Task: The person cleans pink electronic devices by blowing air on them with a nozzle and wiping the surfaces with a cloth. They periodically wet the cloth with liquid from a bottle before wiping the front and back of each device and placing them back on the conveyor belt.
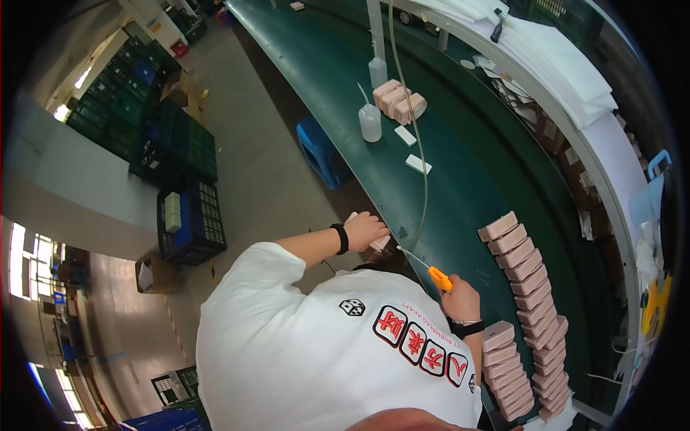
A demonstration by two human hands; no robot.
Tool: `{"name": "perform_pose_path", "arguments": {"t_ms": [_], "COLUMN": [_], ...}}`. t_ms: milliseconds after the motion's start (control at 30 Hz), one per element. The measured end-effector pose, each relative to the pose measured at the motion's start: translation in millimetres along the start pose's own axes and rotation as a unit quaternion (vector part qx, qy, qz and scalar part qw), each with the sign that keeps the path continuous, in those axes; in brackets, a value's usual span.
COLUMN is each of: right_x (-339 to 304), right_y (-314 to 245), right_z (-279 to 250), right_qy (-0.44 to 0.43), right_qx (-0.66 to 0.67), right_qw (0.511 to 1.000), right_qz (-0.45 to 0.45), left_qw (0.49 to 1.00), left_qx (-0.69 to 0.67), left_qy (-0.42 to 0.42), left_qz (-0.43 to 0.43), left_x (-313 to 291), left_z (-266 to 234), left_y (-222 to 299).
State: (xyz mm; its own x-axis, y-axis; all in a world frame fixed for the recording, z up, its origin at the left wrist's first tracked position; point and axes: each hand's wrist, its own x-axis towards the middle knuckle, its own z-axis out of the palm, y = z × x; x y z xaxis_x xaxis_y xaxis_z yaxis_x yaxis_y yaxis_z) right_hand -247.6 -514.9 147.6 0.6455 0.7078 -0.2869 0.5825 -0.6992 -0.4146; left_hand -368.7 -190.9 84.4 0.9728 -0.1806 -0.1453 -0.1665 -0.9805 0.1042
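My left hand (365,231), wearing a black wristband, is closed over a pale pink block-shaped piece (380,243) at the near edge of the green table; its fingers cover most of the piece. To the right, my right hand (461,300) is wrapped round an orange-handled screwdriver (440,279). Its thin shaft slants up and left, with the tip close to the pink piece; whether they touch I cannot tell. Beside my right forearm stand rows of similar pink pieces (528,276), packed side by side.
A thin hose (424,172) hangs down across the green table (460,187). Farther up are a squeeze bottle (370,123), another pink group (399,101) and two white flat pieces (418,164). A blue stool (321,154) and stacked crates (190,215) stand on the left.
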Motion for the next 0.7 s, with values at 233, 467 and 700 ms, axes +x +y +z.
{"name": "perform_pose_path", "arguments": {"t_ms": [233, 467, 700], "right_x": [-9.0, -9.3, -3.2], "right_y": [-3.5, -16.8, -28.7], "right_z": [2.0, -13.3, -30.6], "right_qy": [0.009, -0.001, -0.018], "right_qx": [0.001, 0.024, 0.053], "right_qw": [1.000, 0.999, 0.996], "right_qz": [0.019, 0.044, 0.076], "left_qw": [0.993, 0.928, 0.791], "left_qx": [-0.104, -0.366, -0.599], "left_qy": [-0.033, 0.061, 0.041], "left_qz": [0.040, 0.022, -0.121], "left_x": [-10.9, -15.3, -23.3], "left_z": [-10.3, -1.4, -8.2], "left_y": [-5.1, -34.4, -52.3]}}
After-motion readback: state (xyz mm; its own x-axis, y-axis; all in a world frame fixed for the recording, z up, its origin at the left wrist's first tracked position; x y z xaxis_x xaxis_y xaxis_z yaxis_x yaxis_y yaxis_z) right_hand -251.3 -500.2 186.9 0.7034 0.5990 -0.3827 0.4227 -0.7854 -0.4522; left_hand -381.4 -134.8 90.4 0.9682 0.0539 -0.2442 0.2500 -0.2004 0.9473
